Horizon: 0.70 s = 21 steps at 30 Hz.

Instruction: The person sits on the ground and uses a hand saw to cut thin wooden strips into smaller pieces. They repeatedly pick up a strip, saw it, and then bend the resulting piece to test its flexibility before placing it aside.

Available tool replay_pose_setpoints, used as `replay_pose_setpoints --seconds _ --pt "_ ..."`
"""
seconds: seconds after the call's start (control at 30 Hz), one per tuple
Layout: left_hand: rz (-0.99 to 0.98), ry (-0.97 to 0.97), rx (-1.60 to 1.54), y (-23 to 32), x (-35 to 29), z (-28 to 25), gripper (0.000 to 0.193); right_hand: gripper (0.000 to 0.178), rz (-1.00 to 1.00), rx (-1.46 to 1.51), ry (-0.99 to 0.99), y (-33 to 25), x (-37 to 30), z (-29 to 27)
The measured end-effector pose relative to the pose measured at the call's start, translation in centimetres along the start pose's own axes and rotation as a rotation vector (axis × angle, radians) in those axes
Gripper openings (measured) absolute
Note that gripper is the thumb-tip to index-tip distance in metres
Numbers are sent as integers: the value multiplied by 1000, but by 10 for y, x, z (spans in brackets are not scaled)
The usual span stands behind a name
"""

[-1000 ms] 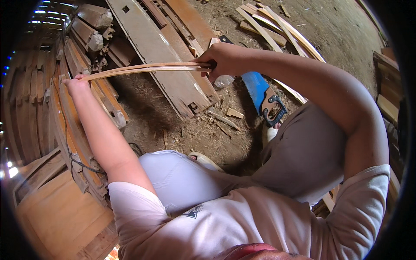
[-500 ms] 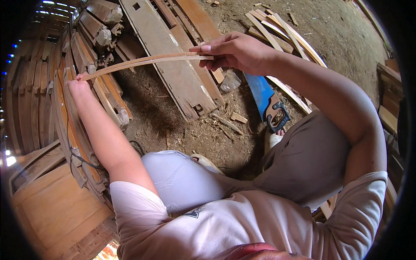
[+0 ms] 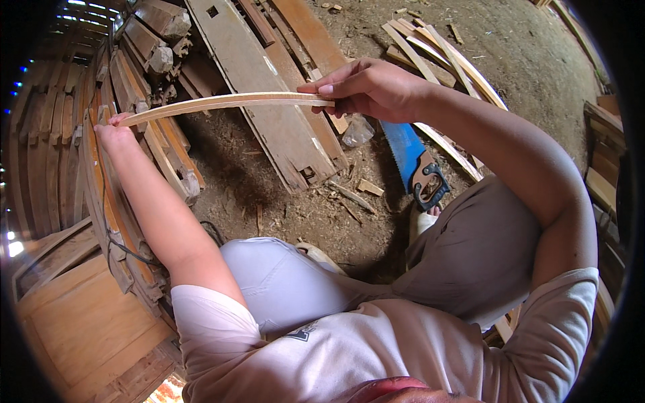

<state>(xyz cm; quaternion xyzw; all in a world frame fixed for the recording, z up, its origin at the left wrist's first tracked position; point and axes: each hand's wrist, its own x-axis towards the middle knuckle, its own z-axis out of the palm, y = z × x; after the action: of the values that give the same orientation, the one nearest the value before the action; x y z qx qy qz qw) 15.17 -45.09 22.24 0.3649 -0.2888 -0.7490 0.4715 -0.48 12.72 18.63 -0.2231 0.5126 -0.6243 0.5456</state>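
Observation:
Two thin wooden strips (image 3: 222, 102), laid together, stretch between my hands above the ground and look curved in this view. At the far left my left hand (image 3: 115, 129) is closed around one end, close to the stacked timber. My right hand (image 3: 366, 88) pinches the other end between thumb and fingers, at the upper middle. Below that hand a handsaw (image 3: 411, 158) with a blue blade and a black and brown handle rests near my foot. A crumpled clear plastic bag (image 3: 358, 131) lies beside the boards.
Long wide boards (image 3: 269, 101) lie at the upper middle. Timber pieces (image 3: 144, 60) are piled along the left, near a wooden panel (image 3: 94, 316). Loose strips (image 3: 447, 64) lie at the upper right. Offcuts (image 3: 369, 187) and sawdust cover the dirt floor.
The strips have rolled slightly and now sit closer together, showing a paler face. My right hand has dropped a little and turned; my left hand has shifted slightly left.

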Motion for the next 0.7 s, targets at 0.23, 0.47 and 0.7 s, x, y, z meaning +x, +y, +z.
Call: replay_pose_setpoints --seconds 0.23,0.47,0.7 --pt "-11 -85 -32 17 18 -2 65 32 4 32 -31 -3 1 0" --pt "-47 -41 -16 9 12 8 72 30 16 46 -25 -1 3 -6" --pt "-58 -21 -12 11 9 9 75 31 32 54 -14 0 3 -7"
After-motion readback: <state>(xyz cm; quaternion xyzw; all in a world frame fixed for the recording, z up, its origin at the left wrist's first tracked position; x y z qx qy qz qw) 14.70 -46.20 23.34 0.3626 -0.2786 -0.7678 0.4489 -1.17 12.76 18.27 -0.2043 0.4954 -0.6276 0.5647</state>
